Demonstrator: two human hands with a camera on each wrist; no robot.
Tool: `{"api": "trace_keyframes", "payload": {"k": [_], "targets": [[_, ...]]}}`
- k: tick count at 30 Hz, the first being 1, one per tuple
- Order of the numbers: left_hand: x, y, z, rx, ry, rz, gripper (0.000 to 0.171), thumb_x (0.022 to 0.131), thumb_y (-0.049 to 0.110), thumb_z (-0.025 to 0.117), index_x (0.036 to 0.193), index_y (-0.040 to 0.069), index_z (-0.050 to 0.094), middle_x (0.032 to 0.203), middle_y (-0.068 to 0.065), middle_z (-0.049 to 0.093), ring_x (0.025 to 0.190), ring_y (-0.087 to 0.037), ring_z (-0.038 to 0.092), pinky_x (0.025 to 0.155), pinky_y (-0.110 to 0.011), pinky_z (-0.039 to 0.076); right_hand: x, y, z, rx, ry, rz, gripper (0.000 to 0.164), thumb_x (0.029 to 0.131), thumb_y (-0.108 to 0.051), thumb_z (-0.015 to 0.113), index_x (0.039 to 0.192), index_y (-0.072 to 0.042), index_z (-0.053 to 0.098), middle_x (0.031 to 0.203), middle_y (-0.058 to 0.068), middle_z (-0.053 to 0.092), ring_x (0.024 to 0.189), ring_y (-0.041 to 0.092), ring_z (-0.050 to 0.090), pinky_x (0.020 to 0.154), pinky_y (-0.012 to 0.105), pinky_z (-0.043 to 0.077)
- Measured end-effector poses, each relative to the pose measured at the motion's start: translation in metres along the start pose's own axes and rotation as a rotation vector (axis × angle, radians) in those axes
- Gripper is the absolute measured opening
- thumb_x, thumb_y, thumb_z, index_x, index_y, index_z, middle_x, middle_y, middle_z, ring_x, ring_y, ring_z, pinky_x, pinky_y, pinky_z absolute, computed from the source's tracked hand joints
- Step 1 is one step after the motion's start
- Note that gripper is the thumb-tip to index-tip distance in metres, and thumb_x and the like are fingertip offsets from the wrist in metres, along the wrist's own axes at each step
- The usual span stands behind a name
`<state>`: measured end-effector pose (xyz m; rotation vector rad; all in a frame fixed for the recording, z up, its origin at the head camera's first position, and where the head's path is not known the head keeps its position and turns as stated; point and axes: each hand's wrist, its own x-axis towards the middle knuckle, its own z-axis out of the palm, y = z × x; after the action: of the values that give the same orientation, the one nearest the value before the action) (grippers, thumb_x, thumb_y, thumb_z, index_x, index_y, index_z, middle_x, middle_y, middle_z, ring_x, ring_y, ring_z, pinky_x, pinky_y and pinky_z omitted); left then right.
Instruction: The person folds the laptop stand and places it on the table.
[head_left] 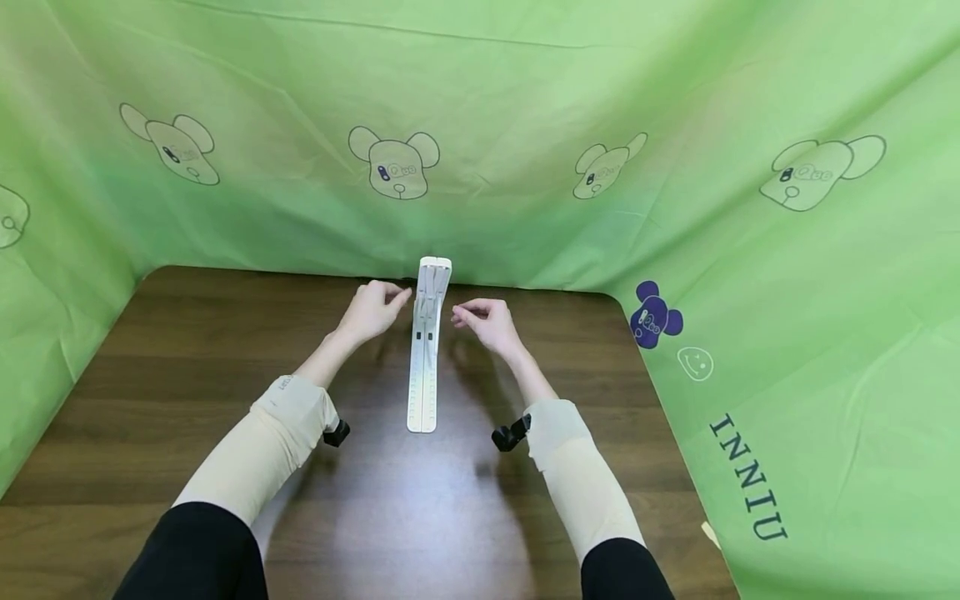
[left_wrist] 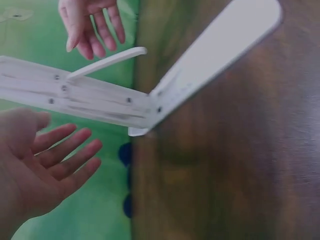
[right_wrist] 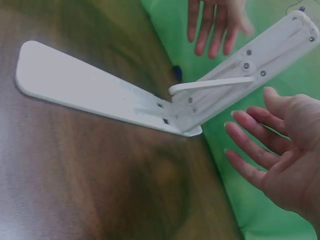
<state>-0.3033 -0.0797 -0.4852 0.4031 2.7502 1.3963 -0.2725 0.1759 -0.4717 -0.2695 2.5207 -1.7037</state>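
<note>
A white folding stand (head_left: 424,358), hinged and riveted, rests on the table with its long base towards me. Its upper arm (left_wrist: 75,92) is raised at an angle from the base (right_wrist: 95,90), and a thin strut (right_wrist: 212,85) sticks out from that arm. My left hand (head_left: 372,309) is just left of the raised part, fingers loosely extended and apart from it. On the other side, my right hand (head_left: 487,323) hovers with relaxed fingers, also not touching the stand. Both wrist views show the two palms facing the stand from opposite sides, with nothing in them.
Under the stand is a brown wood-grain table (head_left: 360,500). A green cloth (head_left: 495,92) with printed bear heads hangs behind the table and along its sides. Black wrist devices (head_left: 512,433) hang below the sleeves. A small pale piece (head_left: 710,534) is at the table's right edge.
</note>
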Motion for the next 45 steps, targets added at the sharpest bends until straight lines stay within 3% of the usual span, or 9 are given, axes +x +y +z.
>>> {"api": "trace_keyframes", "payload": {"k": [2, 8, 16, 24, 27, 35, 39, 45], "targets": [[-0.021, 0.026, -0.003, 0.045, -0.023, -0.02, 0.039, 0.112, 0.021, 0.059, 0.128, -0.009, 0.076, 0.125, -0.026, 0.08, 0.121, -0.041, 0.076, 0.11, -0.054, 0.059, -0.001, 0.003, 0.003, 0.011, -0.033, 0.008, 0.026, 0.107, -0.002, 0.067, 0.122, 0.019, 0.072, 0.11, 0.036, 0.078, 0.108, 0.06, 0.074, 0.106, 0.06, 0.062], [-0.03, 0.026, 0.007, 0.057, -0.063, 0.001, 0.031, 0.108, 0.011, 0.065, 0.126, -0.011, 0.076, 0.122, -0.027, 0.08, 0.117, -0.041, 0.078, 0.107, -0.053, 0.062, -0.005, 0.007, 0.009, -0.005, -0.099, 0.005, 0.022, 0.106, 0.003, 0.067, 0.119, 0.02, 0.072, 0.108, 0.035, 0.079, 0.104, 0.057, 0.077, 0.103, 0.059, 0.064], [-0.028, 0.024, 0.015, 0.062, -0.078, -0.024, 0.031, 0.106, 0.011, 0.069, 0.129, -0.01, 0.076, 0.123, -0.024, 0.081, 0.12, -0.039, 0.078, 0.109, -0.052, 0.061, -0.003, 0.009, 0.016, -0.032, -0.144, -0.001, 0.022, 0.102, 0.003, 0.073, 0.118, 0.018, 0.075, 0.111, 0.035, 0.079, 0.087, 0.025, 0.082, 0.099, 0.057, 0.066], [-0.026, 0.019, 0.019, 0.042, -0.022, -0.079, 0.03, 0.105, 0.013, 0.072, 0.127, -0.007, 0.078, 0.123, -0.022, 0.082, 0.122, -0.038, 0.077, 0.108, -0.053, 0.061, -0.003, 0.009, 0.025, -0.068, -0.139, -0.001, 0.021, 0.1, 0.004, 0.074, 0.116, 0.018, 0.075, 0.109, 0.037, 0.078, 0.102, 0.052, 0.078, 0.097, 0.055, 0.066], [-0.024, 0.017, 0.021, 0.039, -0.013, -0.074, 0.029, 0.105, 0.014, 0.072, 0.125, -0.006, 0.079, 0.122, -0.022, 0.082, 0.122, -0.038, 0.077, 0.108, -0.052, 0.061, -0.003, 0.009, 0.027, -0.095, -0.128, -0.004, 0.02, 0.1, 0.003, 0.075, 0.114, 0.017, 0.076, 0.106, 0.035, 0.079, 0.101, 0.053, 0.077, 0.094, 0.054, 0.067], [-0.022, 0.015, 0.028, 0.02, 0.006, -0.083, 0.027, 0.104, 0.013, 0.073, 0.123, -0.005, 0.08, 0.119, -0.021, 0.083, 0.121, -0.037, 0.078, 0.107, -0.052, 0.06, -0.001, 0.011, 0.033, -0.154, -0.097, -0.009, 0.016, 0.1, 0.001, 0.076, 0.108, 0.014, 0.078, 0.102, 0.032, 0.08, 0.096, 0.05, 0.078, 0.077, 0.025, 0.064], [-0.023, 0.014, 0.03, 0.037, 0.038, -0.087, 0.025, 0.104, 0.014, 0.074, 0.12, -0.003, 0.082, 0.117, -0.019, 0.083, 0.119, -0.036, 0.078, 0.105, -0.052, 0.06, 0.002, 0.012, 0.037, -0.239, -0.071, -0.033, 0.014, 0.101, -0.003, 0.077, 0.104, 0.01, 0.08, 0.097, 0.026, 0.082, 0.088, 0.04, 0.078, 0.069, 0.015, 0.054], [-0.023, 0.011, 0.034, 0.09, 0.069, -0.078, 0.022, 0.103, 0.018, 0.077, 0.114, 0.001, 0.085, 0.115, -0.015, 0.085, 0.113, -0.034, 0.08, 0.099, -0.052, 0.062, 0.007, 0.013, 0.04, -0.366, -0.021, -0.039, 0.012, 0.101, -0.007, 0.078, 0.099, 0.004, 0.081, 0.093, 0.018, 0.082, 0.075, 0.012, 0.066, 0.065, 0.016, 0.048]]}}
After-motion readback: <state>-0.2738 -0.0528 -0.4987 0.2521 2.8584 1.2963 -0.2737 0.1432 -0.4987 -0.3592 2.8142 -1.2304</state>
